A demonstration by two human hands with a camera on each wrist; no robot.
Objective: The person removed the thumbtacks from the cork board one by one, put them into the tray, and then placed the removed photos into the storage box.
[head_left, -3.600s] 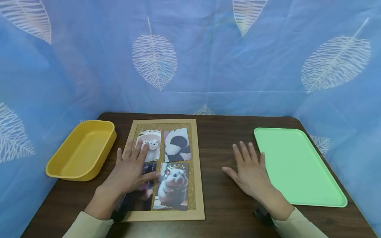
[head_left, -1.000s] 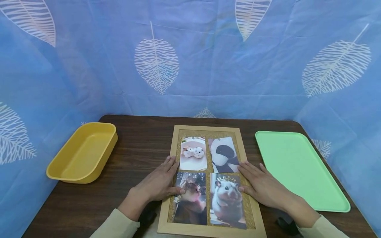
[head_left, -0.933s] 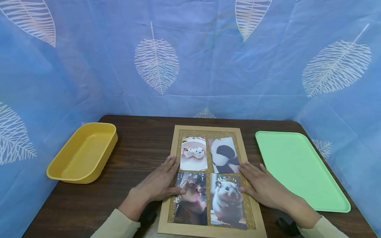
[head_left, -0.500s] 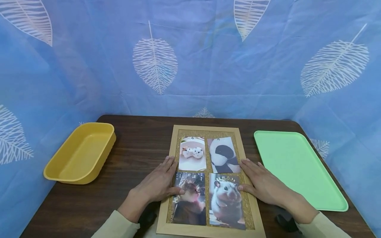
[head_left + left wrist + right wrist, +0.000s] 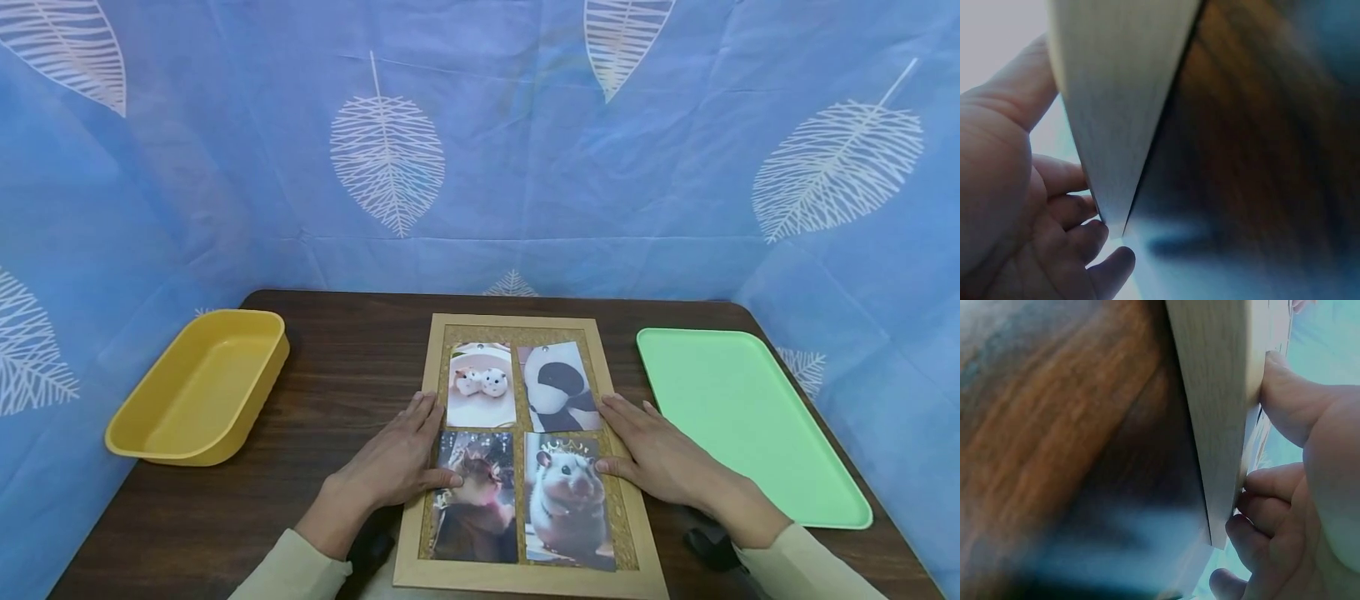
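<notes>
A wood-framed cork board [image 5: 525, 577] lies on the table's front middle. Pinned to its cork are a photo of two small white hamsters [image 5: 482, 404], a black-and-white picture [image 5: 558, 392], a dark pinkish photo [image 5: 476, 529] and a crowned hamster photo [image 5: 570, 508]. My left hand [image 5: 397, 458] rests along the left side of the frame, thumb reaching over the lower left photo. On the opposite side my right hand [image 5: 660, 462] rests with its thumb at the crowned hamster photo. Both wrist views show fingertips at the frame's upper edge [image 5: 1116, 94], which sits on the table.
A yellow plastic basin [image 5: 198, 387] stands at the left edge of the dark wooden table [image 5: 337, 375]. To the right lies a flat green tray [image 5: 750, 417], close to my right forearm. A blue leaf-patterned cloth [image 5: 487, 150] hangs behind and at both sides.
The board has moved right and nearer from the left-centre. My left hand, earlier spread over the photos, and my right, earlier beside the tray, are now at its sides. Little differs over the last second.
</notes>
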